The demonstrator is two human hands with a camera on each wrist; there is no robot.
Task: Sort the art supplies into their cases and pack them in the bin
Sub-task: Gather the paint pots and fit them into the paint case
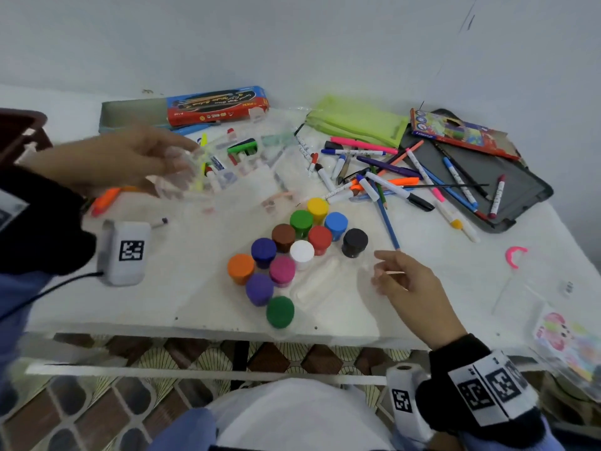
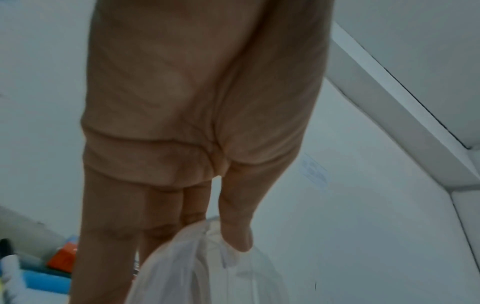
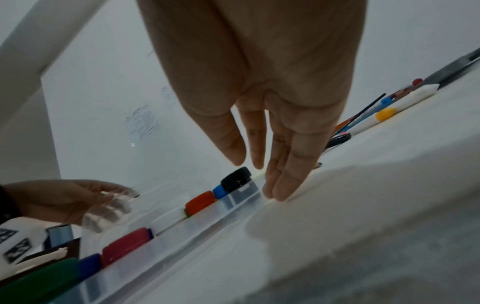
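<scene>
step: paint pots [image 1: 294, 252] being cased | left hand [image 1: 123, 161]: clear lid [image 1: 182, 177] pinched, held left of pots | right hand [image 1: 406, 281]: fingers relaxed, nothing held, tray [image 1: 322, 284] edge touched | advice: lid is best lowered squarely over pots

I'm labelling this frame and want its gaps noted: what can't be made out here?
- Clear plastic piece in the left hand: motion-blurred in head view; its kind is unreadable.
- Dark brown bin: cut off by head view's left edge.
- Red-and-blue brush box: print too small.
</scene>
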